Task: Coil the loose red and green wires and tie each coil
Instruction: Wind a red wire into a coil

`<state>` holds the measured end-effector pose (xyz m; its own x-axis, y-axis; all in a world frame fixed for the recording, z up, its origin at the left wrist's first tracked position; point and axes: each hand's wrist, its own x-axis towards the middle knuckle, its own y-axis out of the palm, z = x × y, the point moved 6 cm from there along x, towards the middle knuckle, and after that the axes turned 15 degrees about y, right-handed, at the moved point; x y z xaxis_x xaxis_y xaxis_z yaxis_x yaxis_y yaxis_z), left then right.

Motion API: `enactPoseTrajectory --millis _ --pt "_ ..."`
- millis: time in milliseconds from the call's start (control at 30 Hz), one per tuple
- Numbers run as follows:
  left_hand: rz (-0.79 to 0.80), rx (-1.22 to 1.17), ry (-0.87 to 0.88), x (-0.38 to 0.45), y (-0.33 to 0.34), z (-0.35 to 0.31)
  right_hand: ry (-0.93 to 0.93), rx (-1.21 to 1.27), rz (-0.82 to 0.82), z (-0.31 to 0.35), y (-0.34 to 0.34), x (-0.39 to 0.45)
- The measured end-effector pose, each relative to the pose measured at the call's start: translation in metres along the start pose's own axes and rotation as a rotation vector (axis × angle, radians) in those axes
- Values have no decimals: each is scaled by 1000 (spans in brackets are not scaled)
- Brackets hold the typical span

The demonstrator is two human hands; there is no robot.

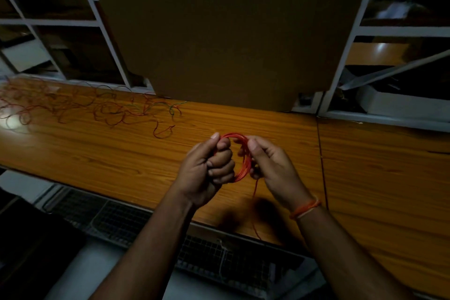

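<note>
A loose red tail [255,207] hangs from the thin red wire coil [243,161], probably left free for tying. The left hand [207,168] clenches 1 side of the coil to keep its loops together; the right hand [270,165] pinches the other side. Farther left, tangled red and green wires [102,107] wait on the glossy wooden table [377,178].

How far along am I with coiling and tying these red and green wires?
Early on. No tied coil shows anywhere in view. In hand: a red wire coil, gripped by the left hand and pinched by the right hand, its loose tail still hanging below, so it looks untied. Left: the tangle of loose red and green wires spread across the wooden bench.
</note>
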<state>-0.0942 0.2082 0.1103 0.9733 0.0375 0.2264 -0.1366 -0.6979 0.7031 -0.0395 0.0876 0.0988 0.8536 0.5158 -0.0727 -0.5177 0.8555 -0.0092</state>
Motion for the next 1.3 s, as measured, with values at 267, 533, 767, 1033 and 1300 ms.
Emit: enactPoseTrajectory --millis 267,533,767,1033,1300 --pt "-71 -124 -83 1 -7 10 74 -7 -32 -37 7 -8" --pt "-97 -160 -127 5 -12 9 208 -68 30 -52 10 -12" --pt "-230 -350 38 9 -34 -13 298 -27 80 -98 -1 -30" --pt "-499 -120 193 9 -54 -19 133 -325 -346 -88 -37 -58" --pt "-344 371 168 7 -29 5 -262 -554 -202 6 -22 -50"
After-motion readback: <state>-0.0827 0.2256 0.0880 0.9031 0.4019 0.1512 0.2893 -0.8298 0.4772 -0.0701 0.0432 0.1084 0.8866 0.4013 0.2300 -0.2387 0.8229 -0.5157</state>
